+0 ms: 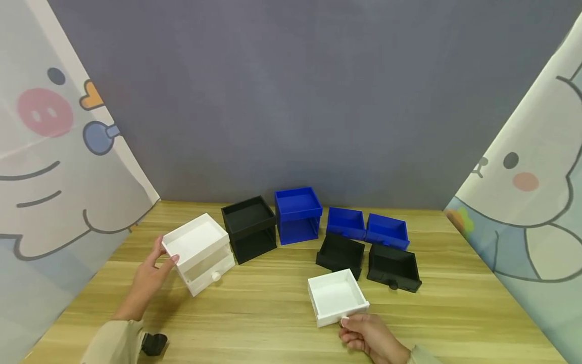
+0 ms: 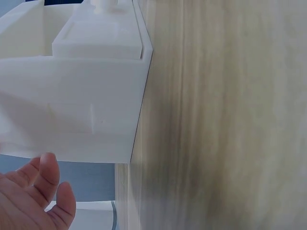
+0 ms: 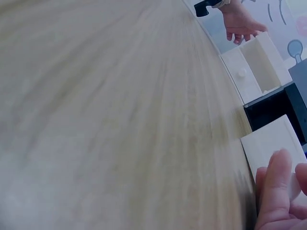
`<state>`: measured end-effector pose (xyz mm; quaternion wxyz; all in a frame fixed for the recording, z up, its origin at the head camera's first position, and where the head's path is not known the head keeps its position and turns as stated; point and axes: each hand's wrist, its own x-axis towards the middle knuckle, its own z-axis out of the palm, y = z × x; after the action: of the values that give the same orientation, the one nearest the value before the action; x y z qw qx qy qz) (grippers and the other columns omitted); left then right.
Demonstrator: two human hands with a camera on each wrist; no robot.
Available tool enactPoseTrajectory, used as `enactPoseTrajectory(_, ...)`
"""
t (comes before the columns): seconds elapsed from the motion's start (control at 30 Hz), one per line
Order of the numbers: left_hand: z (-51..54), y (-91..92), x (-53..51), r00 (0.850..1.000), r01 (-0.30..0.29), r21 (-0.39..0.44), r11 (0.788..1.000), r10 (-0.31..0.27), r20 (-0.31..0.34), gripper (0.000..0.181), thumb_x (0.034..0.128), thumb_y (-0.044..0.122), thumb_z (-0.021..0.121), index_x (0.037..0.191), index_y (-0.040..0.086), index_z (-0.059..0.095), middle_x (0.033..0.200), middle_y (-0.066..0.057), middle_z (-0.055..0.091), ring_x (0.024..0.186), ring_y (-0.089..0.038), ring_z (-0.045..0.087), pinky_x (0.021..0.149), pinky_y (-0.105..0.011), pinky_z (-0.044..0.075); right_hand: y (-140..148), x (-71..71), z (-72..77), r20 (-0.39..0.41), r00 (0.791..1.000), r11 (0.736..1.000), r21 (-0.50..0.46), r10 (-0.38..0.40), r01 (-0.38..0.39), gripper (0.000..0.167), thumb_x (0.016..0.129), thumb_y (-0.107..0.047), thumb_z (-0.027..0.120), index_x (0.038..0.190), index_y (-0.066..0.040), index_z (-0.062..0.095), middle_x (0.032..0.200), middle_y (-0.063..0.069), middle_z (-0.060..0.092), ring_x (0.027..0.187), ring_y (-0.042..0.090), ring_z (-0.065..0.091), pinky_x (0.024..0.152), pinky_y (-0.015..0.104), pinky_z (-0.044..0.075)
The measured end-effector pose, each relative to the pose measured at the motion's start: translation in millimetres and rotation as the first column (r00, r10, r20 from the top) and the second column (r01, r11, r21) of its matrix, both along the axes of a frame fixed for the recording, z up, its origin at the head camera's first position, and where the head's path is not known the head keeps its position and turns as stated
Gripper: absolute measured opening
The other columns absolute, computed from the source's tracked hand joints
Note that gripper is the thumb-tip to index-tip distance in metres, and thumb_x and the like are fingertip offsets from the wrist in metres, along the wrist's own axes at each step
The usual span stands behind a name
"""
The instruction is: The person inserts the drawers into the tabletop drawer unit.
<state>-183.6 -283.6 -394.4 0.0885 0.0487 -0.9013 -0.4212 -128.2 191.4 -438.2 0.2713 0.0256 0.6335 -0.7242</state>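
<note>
right hand (image 1: 370,334): pinches white drawer (image 1: 337,294) by knob (image 1: 344,321) | left hand (image 1: 153,273): fingers loosely spread, touching left side of white cabinet (image 1: 203,254) | drawer: right of cabinet, nearer person, squarish, no clear long axis; cabinet's gap faces front-right | left wrist: cabinet side wall, barely visible from head

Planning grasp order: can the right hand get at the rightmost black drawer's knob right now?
Likely not: the right hand holds the white drawer by its front. If freed, the way looks open: the black drawer's knob faces the near side, nothing visible between.
</note>
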Motion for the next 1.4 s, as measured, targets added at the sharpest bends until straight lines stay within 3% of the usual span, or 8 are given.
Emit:
enactPoseTrajectory(0.57,-4.1,4.1,1.9,1.000,-0.009,0.000,1.000,0.009,-0.006,0.076,0.0982,0.027,0.051,0.153,0.001,0.004,0.134,-0.034,0.041,0.076,-0.020,0.050,0.066,-0.031,0.042,-21.2,-1.8,10.6,-0.067,0.996,0.998,0.018,0.064,-0.062,0.014,0.093,-0.005,0.057,0.092,0.005,0.066,0.076,0.001,0.064,0.067,0.006,0.063,0.063,0.019,0.052)
enactPoseTrajectory(0.8,-5.4,5.5,3.6,0.999,-0.007,-0.001,1.000,0.007,-0.038,0.075,0.0976,0.024,0.051,0.151,-0.003,0.006,0.132,-0.036,0.042,0.090,-0.034,0.052,0.067,-0.031,0.042,-29.8,-7.7,17.7,-0.096,0.988,0.993,0.009,0.120,-0.120,0.016,0.093,-0.006,0.056,0.093,0.007,0.066,0.075,0.001,0.064,0.066,0.005,0.062,0.062,0.018,0.051)
enactPoseTrajectory(0.93,-4.2,6.8,3.8,1.000,-0.007,0.009,1.000,0.007,-0.026,0.076,0.0975,0.025,0.051,0.152,-0.001,0.004,0.134,-0.036,0.041,0.081,-0.027,0.052,0.067,-0.031,0.042,-35.2,-12.3,24.3,-0.122,0.979,0.987,0.007,0.162,-0.163,0.018,0.093,-0.006,0.056,0.093,0.009,0.067,0.073,0.000,0.065,0.064,0.004,0.061,0.061,0.018,0.051)
enactPoseTrajectory(1.0,-3.7,7.5,3.6,1.000,-0.008,0.014,1.000,0.008,-0.023,0.076,0.0974,0.025,0.051,0.152,0.000,0.004,0.134,-0.036,0.041,0.080,-0.026,0.052,0.069,-0.033,0.042,-38.5,-14.4,27.8,-0.127,0.977,0.985,0.017,0.173,-0.173,0.018,0.092,-0.007,0.057,0.093,0.009,0.067,0.072,0.000,0.065,0.064,0.004,0.061,0.061,0.018,0.051)
enactPoseTrajectory(1.07,-3.2,7.8,3.1,1.000,-0.001,0.031,1.000,0.001,-0.024,0.077,0.0974,0.025,0.051,0.152,0.001,0.003,0.135,-0.036,0.040,0.093,-0.035,0.054,0.078,-0.042,0.043,-42.5,-17.2,30.7,-0.131,0.975,0.984,0.027,0.180,-0.178,0.019,0.092,-0.007,0.057,0.093,0.010,0.066,0.072,0.000,0.065,0.064,0.005,0.061,0.061,0.018,0.051)
enactPoseTrajectory(1.2,-1.8,6.2,1.1,1.000,0.017,0.070,0.997,-0.015,-0.028,0.079,0.0972,0.025,0.051,0.153,0.003,0.000,0.136,-0.038,0.037,0.130,-0.053,0.027,0.100,-0.064,0.025,-52.3,-25.9,32.0,-0.140,0.973,0.983,0.045,0.182,-0.177,0.020,0.091,-0.006,0.058,0.094,0.012,0.065,0.072,0.001,0.065,0.064,0.006,0.061,0.061,0.019,0.051)
enactPoseTrajectory(1.27,-1.0,4.5,0.3,0.999,0.022,0.074,0.997,-0.020,-0.025,0.079,0.0972,0.026,0.051,0.153,0.004,-0.001,0.137,-0.038,0.036,0.135,-0.055,0.014,0.102,-0.068,0.015,-57.7,-30.7,31.2,-0.145,0.973,0.983,0.049,0.180,-0.174,0.021,0.091,-0.005,0.058,0.095,0.014,0.064,0.071,0.001,0.064,0.063,0.006,0.061,0.061,0.019,0.051)
enactPoseTrajectory(1.4,0.1,1.3,0.1,1.000,0.017,0.047,0.999,-0.017,-0.004,0.080,0.0975,0.028,0.051,0.153,0.003,-0.001,0.138,-0.038,0.036,0.134,-0.056,0.015,0.102,-0.068,0.015,-68.7,-36.9,28.6,-0.145,0.973,0.983,0.057,0.180,-0.173,0.022,0.091,-0.004,0.058,0.096,0.016,0.064,0.070,0.001,0.063,0.061,0.006,0.061,0.059,0.019,0.051)
